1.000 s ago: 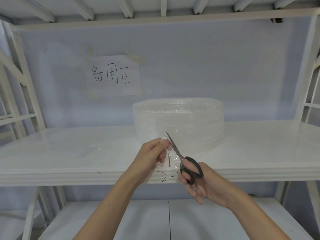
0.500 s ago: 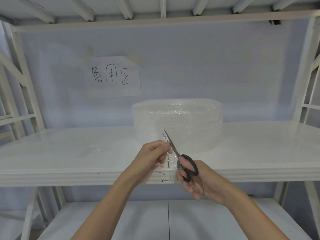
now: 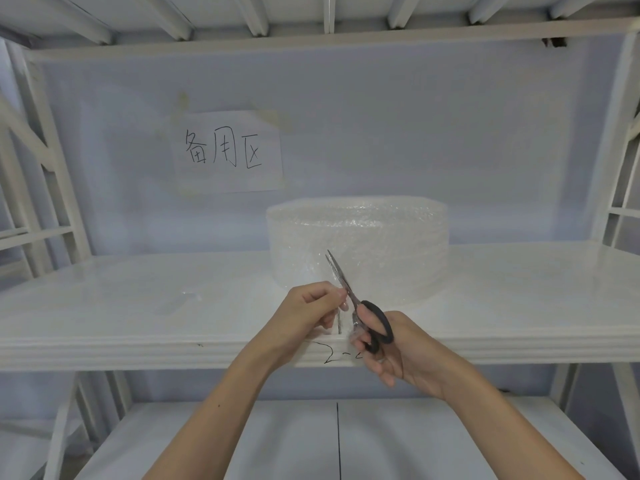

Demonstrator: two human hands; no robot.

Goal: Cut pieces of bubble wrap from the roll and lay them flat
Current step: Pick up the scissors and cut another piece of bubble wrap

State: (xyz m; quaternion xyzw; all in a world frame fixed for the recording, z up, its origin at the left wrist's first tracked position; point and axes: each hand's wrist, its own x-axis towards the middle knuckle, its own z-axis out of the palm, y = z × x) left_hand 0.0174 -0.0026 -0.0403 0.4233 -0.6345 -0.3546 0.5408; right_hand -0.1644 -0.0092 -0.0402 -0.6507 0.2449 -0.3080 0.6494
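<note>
A wide roll of clear bubble wrap (image 3: 360,244) stands on the white shelf (image 3: 138,306), a little right of centre. Its loose end (image 3: 341,308) hangs forward over the shelf's front edge, between my hands. My left hand (image 3: 311,306) pinches that loose end from the left. In my right hand (image 3: 391,348) are black-handled scissors (image 3: 360,306), with fingers through the loops. Their blades point up and away, close together, and run up through the wrap just right of my left fingertips.
A small flat piece of clear wrap (image 3: 180,301) lies on the shelf to the left. A paper sign (image 3: 227,152) is taped to the back wall. White frame posts (image 3: 52,161) stand at both sides, and a lower shelf (image 3: 311,441) sits beneath my arms.
The scissors and my right hand have moved up and slightly left along the wrap. My left hand has held its pinch on the loose end.
</note>
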